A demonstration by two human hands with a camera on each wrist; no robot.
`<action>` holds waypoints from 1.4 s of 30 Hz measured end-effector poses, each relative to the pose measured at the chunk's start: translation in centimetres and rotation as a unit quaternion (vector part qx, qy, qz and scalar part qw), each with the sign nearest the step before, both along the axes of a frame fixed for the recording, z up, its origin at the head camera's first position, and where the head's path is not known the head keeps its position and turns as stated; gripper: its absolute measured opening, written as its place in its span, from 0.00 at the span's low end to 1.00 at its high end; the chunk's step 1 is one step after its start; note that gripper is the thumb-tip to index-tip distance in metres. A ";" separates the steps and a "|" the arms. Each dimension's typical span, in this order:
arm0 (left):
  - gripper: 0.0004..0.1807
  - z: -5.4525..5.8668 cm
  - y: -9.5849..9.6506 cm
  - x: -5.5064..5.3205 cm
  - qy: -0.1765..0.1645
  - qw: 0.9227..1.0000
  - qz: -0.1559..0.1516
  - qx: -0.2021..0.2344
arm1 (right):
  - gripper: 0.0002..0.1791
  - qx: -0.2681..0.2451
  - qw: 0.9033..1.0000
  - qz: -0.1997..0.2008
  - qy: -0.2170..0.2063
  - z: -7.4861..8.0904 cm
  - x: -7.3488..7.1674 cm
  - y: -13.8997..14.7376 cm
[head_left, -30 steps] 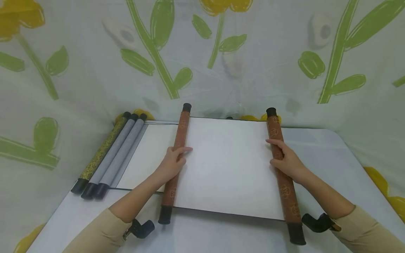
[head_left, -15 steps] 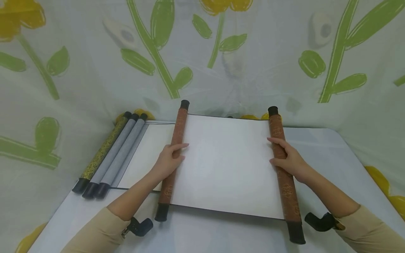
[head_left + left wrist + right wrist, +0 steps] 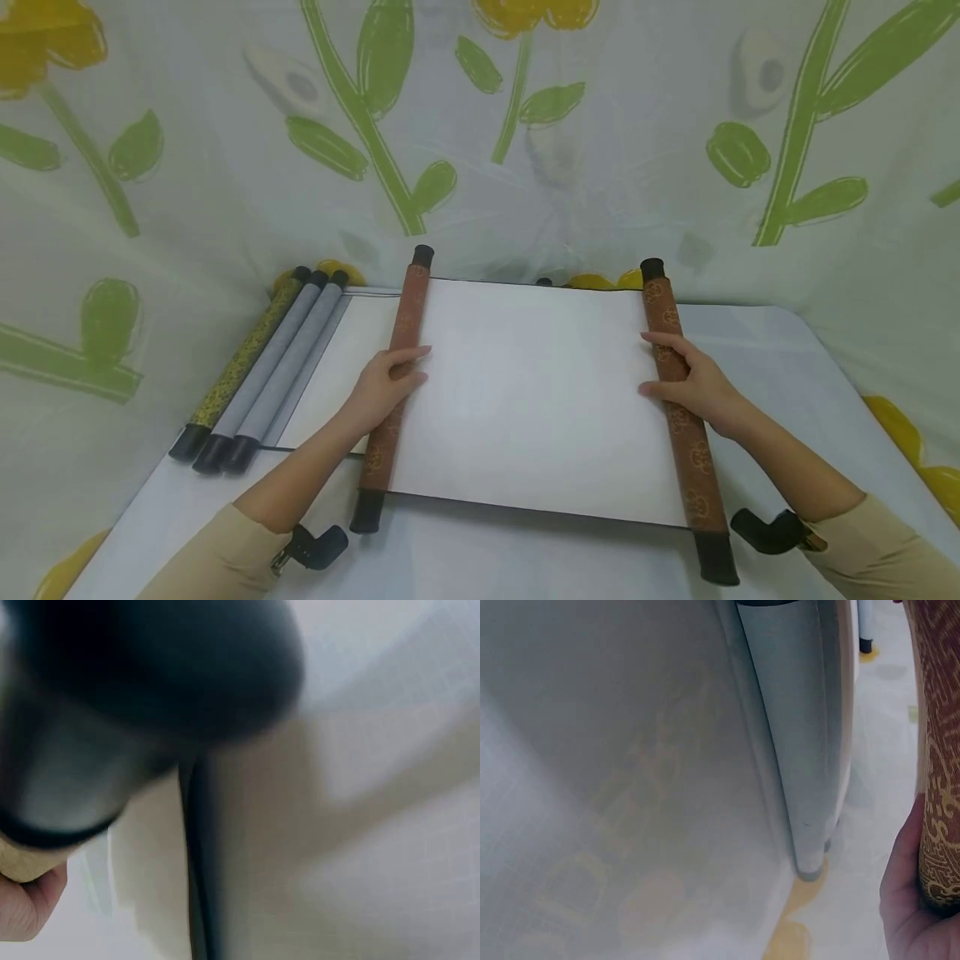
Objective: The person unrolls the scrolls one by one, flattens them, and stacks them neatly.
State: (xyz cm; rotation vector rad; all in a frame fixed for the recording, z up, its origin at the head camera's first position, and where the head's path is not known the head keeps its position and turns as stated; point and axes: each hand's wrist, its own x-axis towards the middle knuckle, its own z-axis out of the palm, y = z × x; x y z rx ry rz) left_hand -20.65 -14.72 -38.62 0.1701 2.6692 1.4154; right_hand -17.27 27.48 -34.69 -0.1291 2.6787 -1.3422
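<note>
A hanging scroll is held partly unrolled, its white sheet (image 3: 525, 392) stretched between two brown patterned rolls with black end caps. My left hand (image 3: 375, 396) grips the left roll (image 3: 410, 312) near its middle, thumb and index finger reaching over onto the sheet side. On the other side, my right hand (image 3: 705, 387) holds the right roll (image 3: 693, 458) in the same way. The scroll's near edge is raised and casts a shadow on the table. In the right wrist view, fingers (image 3: 904, 892) wrap the brown-and-gold roll (image 3: 945, 787). A blurred dark cylinder (image 3: 165, 667) blocks much of the left wrist view.
At the left of the white table (image 3: 525, 558) lie a yellow-green patterned roll (image 3: 247, 358) and two grey rolls (image 3: 288, 358), all black-capped. Another white sheet (image 3: 330, 375) extends from them beneath the held scroll. A flower-printed curtain (image 3: 600, 192) hangs behind the table.
Both hands have moved apart, the left one leftward and the right one slightly rightward. More white sheet shows between the two brown rolls.
</note>
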 end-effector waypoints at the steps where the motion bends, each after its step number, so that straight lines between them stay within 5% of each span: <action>1: 0.24 0.0 -0.1 0.0 -0.001 1.000 0.000 0.005 | 0.46 0.000 1.000 -0.001 0.000 0.0 0.0 0.0; 6: 0.30 0.2 -0.2 -0.1 0.001 1.000 -0.004 0.008 | 0.48 0.002 1.000 -0.005 0.001 0.1 0.0 0.1; 23: 0.24 0.1 -2.3 0.4 0.035 0.998 -0.016 -0.040 | 0.37 -0.018 0.999 0.023 0.031 -0.2 0.4 1.0; 36: 0.30 0.4 -3.1 0.0 0.018 1.000 -0.001 -0.020 | 0.48 -0.026 0.999 0.024 0.006 -0.2 0.1 1.4; 42: 0.24 0.5 -3.5 0.0 0.040 0.998 -0.010 -0.039 | 0.44 -0.033 0.999 0.036 0.014 -0.4 0.1 2.0</action>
